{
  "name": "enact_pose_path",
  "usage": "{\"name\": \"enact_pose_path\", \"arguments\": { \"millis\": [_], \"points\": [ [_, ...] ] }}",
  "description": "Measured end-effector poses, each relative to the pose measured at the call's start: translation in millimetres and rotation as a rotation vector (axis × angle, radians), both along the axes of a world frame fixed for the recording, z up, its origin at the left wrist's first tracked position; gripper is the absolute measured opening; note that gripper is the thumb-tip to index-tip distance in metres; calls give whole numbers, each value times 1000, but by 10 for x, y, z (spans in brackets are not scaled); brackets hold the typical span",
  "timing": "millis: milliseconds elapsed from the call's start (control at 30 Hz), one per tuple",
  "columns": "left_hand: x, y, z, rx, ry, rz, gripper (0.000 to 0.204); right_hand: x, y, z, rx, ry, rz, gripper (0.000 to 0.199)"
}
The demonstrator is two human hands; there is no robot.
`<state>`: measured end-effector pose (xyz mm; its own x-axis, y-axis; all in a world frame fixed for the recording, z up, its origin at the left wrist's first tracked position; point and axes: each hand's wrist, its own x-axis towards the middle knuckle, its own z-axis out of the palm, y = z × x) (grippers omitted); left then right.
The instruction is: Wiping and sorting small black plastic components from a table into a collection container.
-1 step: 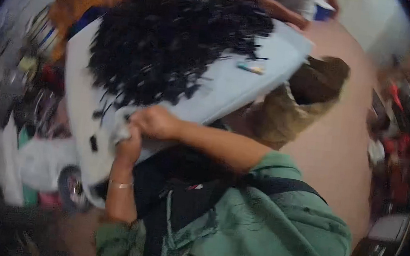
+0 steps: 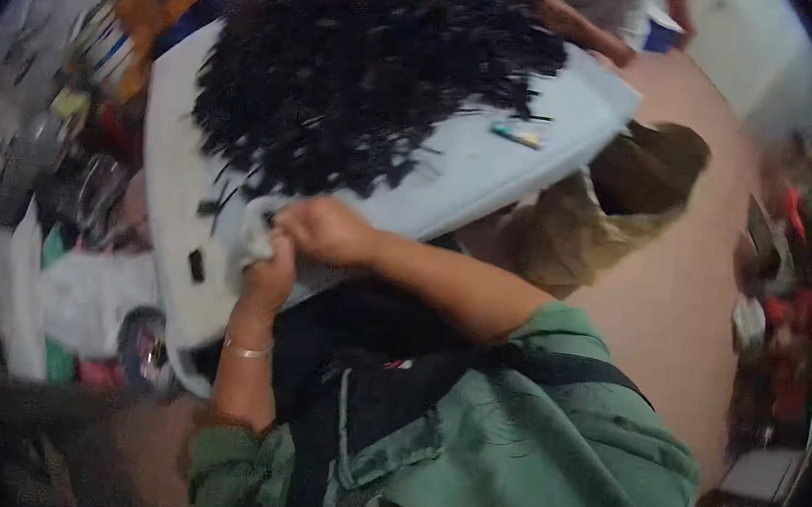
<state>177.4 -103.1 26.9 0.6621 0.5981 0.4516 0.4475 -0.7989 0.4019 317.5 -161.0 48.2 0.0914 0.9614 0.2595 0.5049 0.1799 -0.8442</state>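
The left hand has its fingers closed on a white crumpled thing; this thing sticks out above and to the left of these fingers, over the near edge of the white table; its exact kind is too blurred to tell. The right hand is just beside it, on the right, with the fingers curled close to the left hand's fingertips; whether they pinch something, I cannot tell. Beyond both hands lies a wide pile of black strips; a small black piece lies apart, to the left of the left hand; a brown sack stands beside the table, on its right.
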Motion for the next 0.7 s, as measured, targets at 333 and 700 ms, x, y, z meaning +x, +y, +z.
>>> {"name": "enact_pose_path", "arguments": {
  "millis": [333,700],
  "points": [
    [-268,-213,633,139,-39,135,26,-39,-263,-94,296,-87,-107,21],
    [-537,89,763,409,177,208,24,178,-308,-116,297,-439,-188,11]
  ]
}}
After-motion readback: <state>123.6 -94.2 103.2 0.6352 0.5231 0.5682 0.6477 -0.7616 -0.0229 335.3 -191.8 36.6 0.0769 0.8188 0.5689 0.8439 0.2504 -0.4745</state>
